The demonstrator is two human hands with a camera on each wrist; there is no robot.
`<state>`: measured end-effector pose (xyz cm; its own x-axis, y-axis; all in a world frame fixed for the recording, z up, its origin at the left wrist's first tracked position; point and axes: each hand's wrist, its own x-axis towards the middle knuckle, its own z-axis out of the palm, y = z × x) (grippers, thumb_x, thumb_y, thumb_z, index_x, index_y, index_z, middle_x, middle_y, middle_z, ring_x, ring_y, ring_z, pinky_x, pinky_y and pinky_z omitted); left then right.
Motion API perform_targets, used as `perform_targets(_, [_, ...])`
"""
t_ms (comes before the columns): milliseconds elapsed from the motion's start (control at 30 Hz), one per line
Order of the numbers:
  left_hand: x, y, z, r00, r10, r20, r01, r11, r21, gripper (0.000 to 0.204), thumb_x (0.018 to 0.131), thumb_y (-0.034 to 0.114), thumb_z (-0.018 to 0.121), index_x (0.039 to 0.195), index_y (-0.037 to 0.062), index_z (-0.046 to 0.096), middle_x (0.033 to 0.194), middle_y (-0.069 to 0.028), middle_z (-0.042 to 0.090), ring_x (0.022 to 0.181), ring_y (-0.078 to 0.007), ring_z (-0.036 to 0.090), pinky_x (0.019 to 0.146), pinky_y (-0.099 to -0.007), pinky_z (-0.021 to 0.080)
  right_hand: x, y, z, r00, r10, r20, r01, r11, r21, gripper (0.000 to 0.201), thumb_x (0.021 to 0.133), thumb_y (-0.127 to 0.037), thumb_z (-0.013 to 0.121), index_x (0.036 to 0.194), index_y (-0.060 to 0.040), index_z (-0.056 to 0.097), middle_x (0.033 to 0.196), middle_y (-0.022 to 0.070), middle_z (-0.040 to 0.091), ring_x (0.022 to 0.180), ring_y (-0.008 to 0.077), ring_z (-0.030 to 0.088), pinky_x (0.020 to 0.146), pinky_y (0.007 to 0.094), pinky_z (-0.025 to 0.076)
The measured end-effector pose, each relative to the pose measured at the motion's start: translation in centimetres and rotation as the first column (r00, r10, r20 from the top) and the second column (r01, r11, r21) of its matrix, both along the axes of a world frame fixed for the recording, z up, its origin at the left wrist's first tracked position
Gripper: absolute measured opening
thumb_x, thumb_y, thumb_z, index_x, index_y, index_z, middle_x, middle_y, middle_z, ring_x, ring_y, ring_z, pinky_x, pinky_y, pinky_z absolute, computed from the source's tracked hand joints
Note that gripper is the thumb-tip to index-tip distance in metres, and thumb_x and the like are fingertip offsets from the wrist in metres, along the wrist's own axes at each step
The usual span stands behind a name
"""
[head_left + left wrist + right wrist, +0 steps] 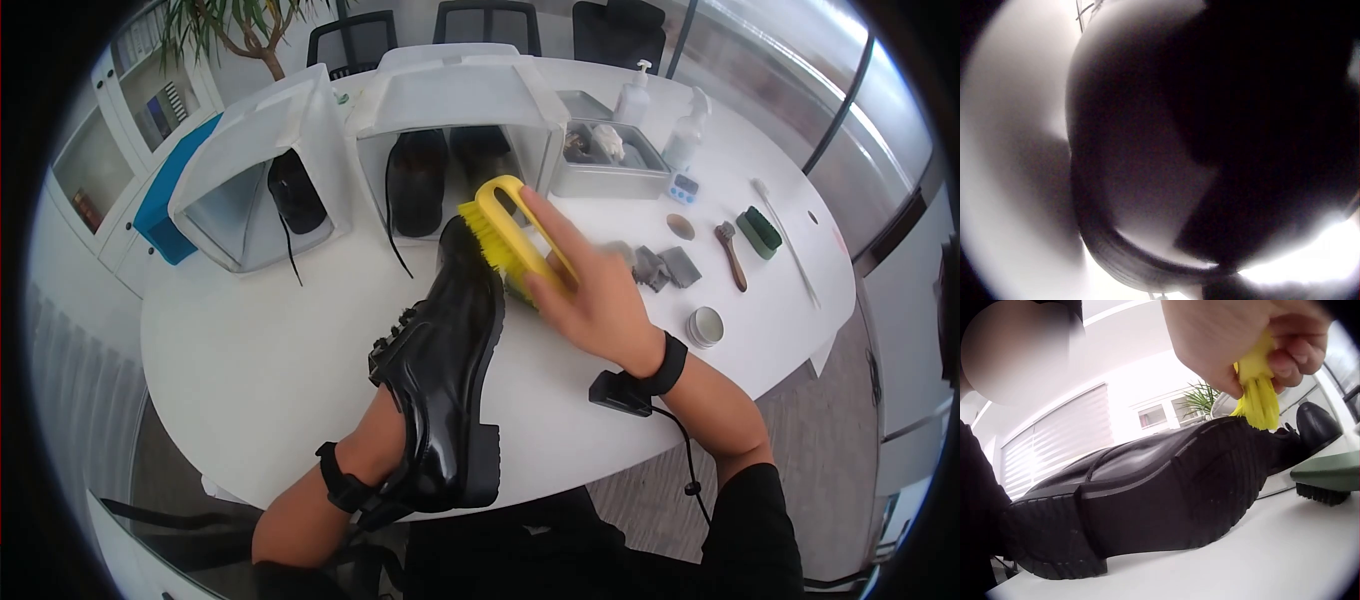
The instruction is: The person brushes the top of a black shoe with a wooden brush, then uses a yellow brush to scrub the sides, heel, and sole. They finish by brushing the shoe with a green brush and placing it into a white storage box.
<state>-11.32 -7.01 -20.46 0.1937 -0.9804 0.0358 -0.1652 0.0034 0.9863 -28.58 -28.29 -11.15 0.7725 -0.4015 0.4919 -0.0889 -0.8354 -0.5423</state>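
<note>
Your right hand [598, 302], mid-frame: grip clamped on yellow brush [508, 238]. Left hand apparently inside black shoe [436, 345]; can't tell grip. Expect shoe stiff, slick; brace from inside.

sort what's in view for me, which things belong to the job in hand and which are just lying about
Belongs to the job:
glossy black leather shoe
yellow plastic brush, held at its toe
probably round silvery tin
probably brown wooden-handled brush

Apparently just lying about:
small white-and-blue device
black mesh-backed chair
spiky green plant
</note>
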Motion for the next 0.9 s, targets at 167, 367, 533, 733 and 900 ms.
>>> perform_targets(167, [-0.1,0.0,0.0,0.992,0.042,-0.121,-0.035,0.998,0.056,0.051,0.104,0.006,0.055,0.152,-0.0004,0.04,0.145,-0.0116,0.052,0.129,-0.0191,0.052,0.111,-0.0335,0.042,0.6,-0.3,-0.5,1.0,-0.006,0.025,0.005,1.0,0.008,0.083,0.087,-0.008,0.068,0.161,-0.0179,0.031,0.08,0.0246,0.069,0.068,0.0447,0.066,0.067,0.046,0.053])
perform_targets(367, [-0.2,0.3,0.0,0.999,0.036,-0.037,-0.035,0.999,0.032,0.05,0.104,0.006,0.055,0.151,-0.001,0.04,0.144,-0.0116,0.052,0.129,-0.019,0.051,0.113,-0.0339,0.041,0.8,-0.5,-1.2,0.999,-0.046,0.016,0.047,0.998,-0.049,0.083,0.087,-0.009,0.068,0.161,-0.0166,0.031,0.082,0.0249,0.069,0.07,0.0445,0.066,0.067,0.0462,0.053])
perform_targets(533, [-0.8,-0.3,-0.1,0.987,0.063,-0.145,-0.056,0.997,0.052,0.046,0.102,0.005,0.056,0.147,-0.0006,0.045,0.142,-0.0127,0.054,0.127,-0.0213,0.052,0.113,-0.0352,0.041,0.1,-0.7,-2.3,0.998,-0.001,0.067,0.007,0.997,-0.082,0.082,0.086,-0.008,0.069,0.16,-0.014,0.033,0.088,0.0236,0.07,0.073,0.0442,0.067,0.068,0.0464,0.053])
perform_targets(733, [-1.4,-0.5,1.4,0.998,0.04,0.05,-0.043,0.998,0.049,0.041,0.098,0.009,0.06,0.137,0.0002,0.055,0.135,-0.0173,0.058,0.124,-0.0277,0.055,0.109,-0.0369,0.043,-0.9,1.7,-1.7,0.986,0.105,0.131,-0.081,0.98,-0.18,0.083,0.084,-0.005,0.071,0.159,-0.0133,0.037,0.088,0.0143,0.068,0.065,0.0372,0.064,0.063,0.0421,0.053])
perform_targets(900, [-0.7,-0.2,0.3,0.978,0.027,0.209,-0.033,0.999,0.026,0.033,0.095,0.013,0.063,0.127,0.0038,0.06,0.124,-0.0132,0.063,0.114,-0.0257,0.061,0.099,-0.0378,0.048,-3.3,4.5,-0.8,0.932,0.325,-0.163,-0.344,0.932,-0.113,0.079,0.084,-0.01,0.074,0.156,-0.0123,0.043,0.083,0.0098,0.067,0.062,0.0302,0.066,0.057,0.0355,0.054])
